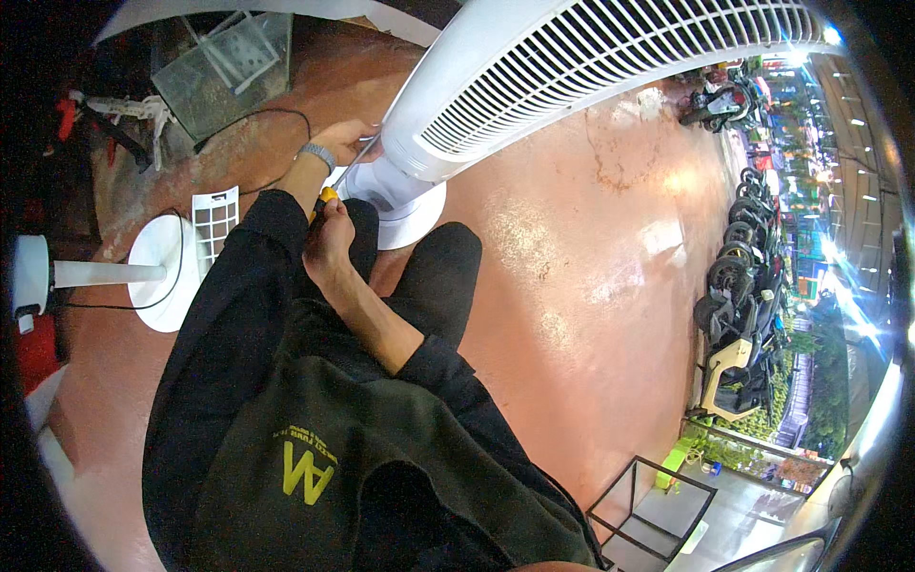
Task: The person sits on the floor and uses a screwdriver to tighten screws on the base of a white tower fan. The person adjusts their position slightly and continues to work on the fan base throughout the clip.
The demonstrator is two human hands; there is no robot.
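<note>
A white tower fan [410, 133] with a slatted grille leans over at the top, its round white base [419, 214] near my knees. My right hand [329, 236] is closed around the yellow-and-black handle of a screwdriver [329, 195]. The thin shaft points up along the fan's lower left edge. My left hand [345, 140], with a watch on the wrist, is at that edge beside the shaft's upper end. Its fingers are bent together there; what they pinch is too small to tell.
Left on the reddish floor stand a white round-based stand [162, 272] and a white grid panel [215, 224], with a black cable by them. A glass tank [224, 81] is behind. Several motorcycles [734, 276] line the right; a black frame [653, 510] stands lower right.
</note>
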